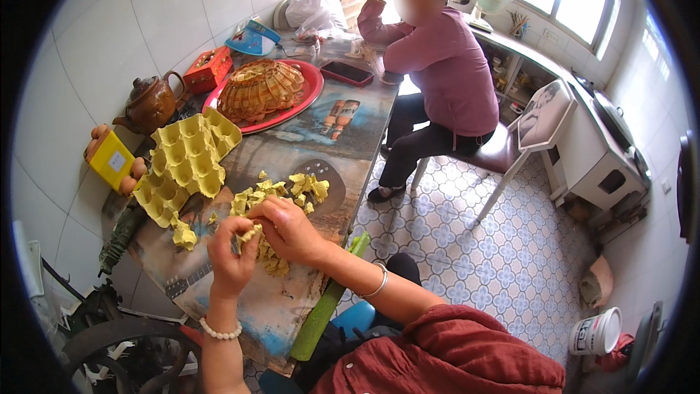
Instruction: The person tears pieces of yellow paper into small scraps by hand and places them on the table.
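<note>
A small torn piece of yellow moulded-pulp egg tray (250, 233) is pinched between the thumb and fingers of my left hand (232, 254). My right hand (292, 232) meets it from the other side, its fingertips on the same piece and partly hidden. Under and beyond both hands lies a loose heap of torn yellow scraps (309, 186). Left of the heap, a larger part of the egg tray (188, 156) rests on the table with its cups showing. One separate scrap (185, 236) lies by its near corner.
Along the table's (350, 158) right edge lies a long green gourd (322, 320). Farther back are a red tray (314, 90) with a wicker basket (257, 90), a phone (347, 73), a brown teapot (150, 104) and eggs (128, 183). A person (445, 71) sits at the right side.
</note>
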Tool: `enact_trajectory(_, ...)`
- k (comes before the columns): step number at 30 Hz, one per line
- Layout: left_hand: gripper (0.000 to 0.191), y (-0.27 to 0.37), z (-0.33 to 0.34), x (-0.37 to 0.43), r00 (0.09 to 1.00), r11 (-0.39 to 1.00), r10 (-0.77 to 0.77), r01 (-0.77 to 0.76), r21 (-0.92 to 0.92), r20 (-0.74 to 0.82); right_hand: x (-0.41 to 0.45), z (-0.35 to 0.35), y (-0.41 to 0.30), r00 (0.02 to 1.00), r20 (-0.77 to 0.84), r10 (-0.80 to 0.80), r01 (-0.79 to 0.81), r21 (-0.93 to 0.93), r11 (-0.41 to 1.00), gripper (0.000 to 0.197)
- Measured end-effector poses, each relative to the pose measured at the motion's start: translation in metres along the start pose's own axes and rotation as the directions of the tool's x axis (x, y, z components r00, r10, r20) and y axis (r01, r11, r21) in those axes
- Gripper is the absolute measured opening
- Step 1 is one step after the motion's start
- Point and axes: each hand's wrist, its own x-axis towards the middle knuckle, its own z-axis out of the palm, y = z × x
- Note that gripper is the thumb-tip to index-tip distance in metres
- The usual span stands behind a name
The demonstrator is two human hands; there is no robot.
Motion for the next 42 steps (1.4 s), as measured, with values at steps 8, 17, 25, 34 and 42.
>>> enact_trajectory(8, 0.010, -0.010, -0.001, -0.001, 0.839, 0.673, -0.491, 0.536, -0.510, 0.233, -0.003, -0.005, -0.001, 0.988, 0.119, 0.098, -0.113, 0.125, 0.986, 0.010)
enact_trajectory(17, 0.009, -0.012, -0.009, 0.002, 0.792, 0.572, -0.492, 0.608, -0.551, 0.363, -0.002, -0.014, 0.006, 0.795, 0.458, 0.399, -0.595, 0.455, 0.663, 0.015)
enact_trajectory(25, 0.016, -0.010, 0.008, -0.002, 0.992, 0.993, 0.024, -0.038, -0.107, -0.127, -0.005, -0.004, 0.008, 0.851, 0.331, 0.407, -0.508, 0.714, 0.482, 0.010)
enact_trajectory(34, 0.015, 0.005, 0.006, 0.002, 0.965, 0.966, 0.244, -0.251, -0.064, -0.095, -0.008, -0.006, 0.020, 0.879, -0.086, 0.469, -0.403, 0.392, 0.827, 0.008)
enact_trajectory(42, 0.007, -0.018, -0.004, -0.001, 0.840, 0.621, -0.519, 0.496, -0.607, 0.156, 0.000, 0.003, 0.001, 0.997, -0.064, 0.053, -0.059, -0.093, 0.994, 0.008)
